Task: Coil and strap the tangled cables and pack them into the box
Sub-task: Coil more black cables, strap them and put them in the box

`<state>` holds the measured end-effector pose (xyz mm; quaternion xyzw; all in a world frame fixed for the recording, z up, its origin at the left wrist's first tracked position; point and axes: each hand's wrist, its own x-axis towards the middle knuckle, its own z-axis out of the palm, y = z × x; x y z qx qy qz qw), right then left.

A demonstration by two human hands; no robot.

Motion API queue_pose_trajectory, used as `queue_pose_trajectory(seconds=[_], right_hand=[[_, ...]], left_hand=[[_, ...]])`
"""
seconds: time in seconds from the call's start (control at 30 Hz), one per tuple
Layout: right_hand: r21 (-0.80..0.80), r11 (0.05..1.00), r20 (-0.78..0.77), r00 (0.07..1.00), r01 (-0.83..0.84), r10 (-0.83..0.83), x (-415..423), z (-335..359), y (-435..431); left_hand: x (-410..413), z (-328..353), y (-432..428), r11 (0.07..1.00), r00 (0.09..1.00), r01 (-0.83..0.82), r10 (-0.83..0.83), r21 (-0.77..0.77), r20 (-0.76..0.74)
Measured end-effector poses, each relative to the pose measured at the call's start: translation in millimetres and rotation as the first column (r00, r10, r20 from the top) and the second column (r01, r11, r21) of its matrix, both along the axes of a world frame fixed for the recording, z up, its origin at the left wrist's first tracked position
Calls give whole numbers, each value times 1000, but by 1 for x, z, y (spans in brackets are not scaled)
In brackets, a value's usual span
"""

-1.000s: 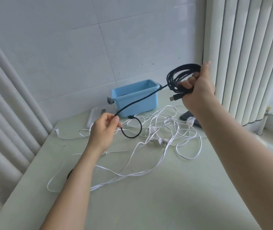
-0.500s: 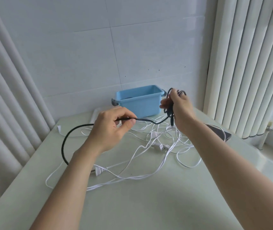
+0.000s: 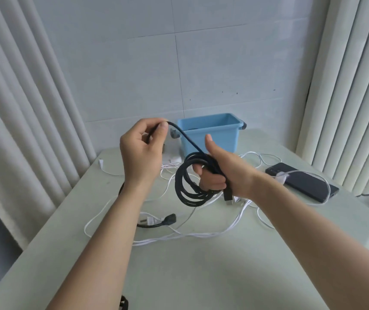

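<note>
— Where's the black cable coil point(image 3: 187, 186)?
— Clenched in your right hand point(image 3: 221, 173), above the worktop point(image 3: 201, 276). Its free run point(image 3: 188, 141) leads toward 11 o'clock to your left hand point(image 3: 142, 153), fingers point(image 3: 157, 139) pinching it.
— Next loop?
— Likely your left hand's to bring, down toward 5 o'clock.

Black cable point(image 3: 188, 189): matt, braided look. Box point(image 3: 210, 135): smooth blue plastic. Desk point(image 3: 201, 265): smooth, faint sheen. Phone point(image 3: 302, 181): glossy black. White cables point(image 3: 179, 237): smooth plastic.

pale table point(image 3: 201, 276), white cables point(image 3: 230, 229), blue box point(image 3: 210, 139), phone point(image 3: 302, 181)
</note>
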<state>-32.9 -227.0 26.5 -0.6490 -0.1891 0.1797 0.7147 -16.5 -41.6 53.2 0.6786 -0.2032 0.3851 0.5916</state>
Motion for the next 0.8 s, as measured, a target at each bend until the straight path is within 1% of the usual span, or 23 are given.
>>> queue_pose_trajectory(seconds=[0.07, 0.13, 0.17, 0.23, 0.3, 0.33, 0.4, 0.43, 0.5, 0.53, 0.57, 0.63, 0.7, 0.77, 0.8], right_hand=[[89, 996, -5, 1000, -18, 19, -2, 3, -4], [180, 983, -19, 1000, 28, -25, -1, 5, -9], [229, 971, -38, 997, 71, -64, -1, 6, -12], [359, 917, -99, 984, 177, -151, 2, 9, -17], [518, 807, -169, 959, 282, -227, 8, 15, -23], [594, 734, -213, 944, 329, -251, 10, 17, -28], [726, 560, -313, 917, 399, -247, 14, 25, -38], [773, 464, -361, 901, 433, -240, 15, 28, -45], [816, 303, -430, 867, 492, -251, 16, 35, -58], [820, 250, -449, 850, 515, -275, 15, 36, -66], [820, 218, -458, 836, 529, -303, 15, 38, -71], [808, 190, -468, 803, 558, -370, 16, 37, -77], [774, 198, -461, 750, 602, -474, 18, 35, -74], [707, 252, -389, 661, 660, -642, 21, 31, -68], [654, 313, -294, 613, 688, -733, 24, 27, -64]], left_hand=[[9, -9, 5, 997, 997, -67, 68, 38, -37], [17, -17, 10, 984, 989, -103, 117, 145, -90], [19, -19, 11, 973, 985, -100, 127, 207, -121], [22, -23, 11, 952, 975, -32, 97, 305, -200], [22, -26, 7, 920, 960, 87, 25, 381, -279], [21, -28, 3, 884, 955, 120, 21, 451, -296], [20, -33, -2, 771, 956, 93, 107, 630, -272], [18, -36, -6, 718, 958, 70, 144, 692, -247], [15, -40, -11, 650, 959, 84, 155, 755, -239], [14, -42, -15, 635, 952, 131, 135, 762, -276], [12, -43, -18, 633, 936, 200, 102, 748, -337], [8, -44, -25, 634, 884, 352, 16, 689, -466], [4, -42, -28, 622, 831, 462, -53, 633, -554], [-1, -39, -28, 603, 758, 567, -114, 562, -642], [-4, -36, -27, 590, 712, 619, -145, 518, -687]])
